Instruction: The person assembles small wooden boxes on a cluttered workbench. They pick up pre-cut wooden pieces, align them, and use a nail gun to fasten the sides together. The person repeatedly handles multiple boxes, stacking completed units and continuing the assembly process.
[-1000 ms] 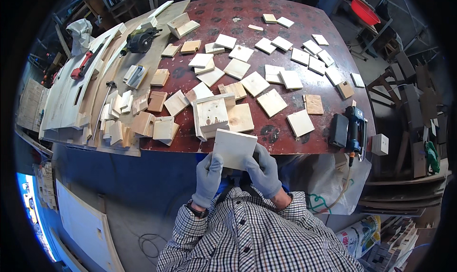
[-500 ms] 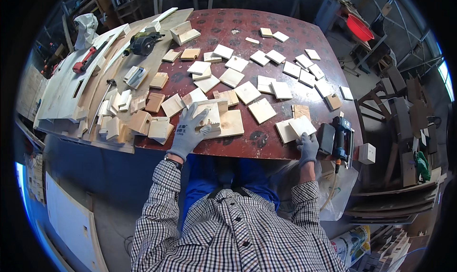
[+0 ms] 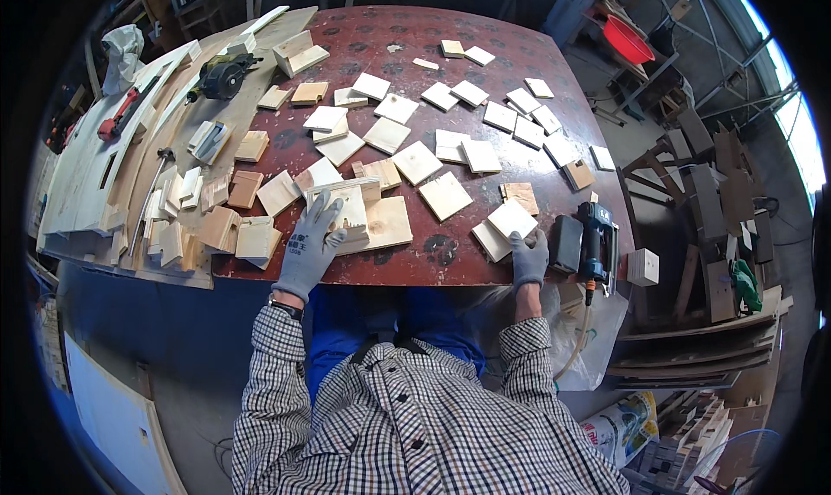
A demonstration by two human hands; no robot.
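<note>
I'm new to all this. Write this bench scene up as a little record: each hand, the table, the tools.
Left hand: grey-gloved, on a box-like wooden assembly
Right hand: grey-gloved, at the near-right corner of a pale square board
Under that board: another square board, partly covered
Table: dark red, scattered with wooden pieces
Tool at right: blue-and-black air tool
Tool at far left: circular saw
</note>
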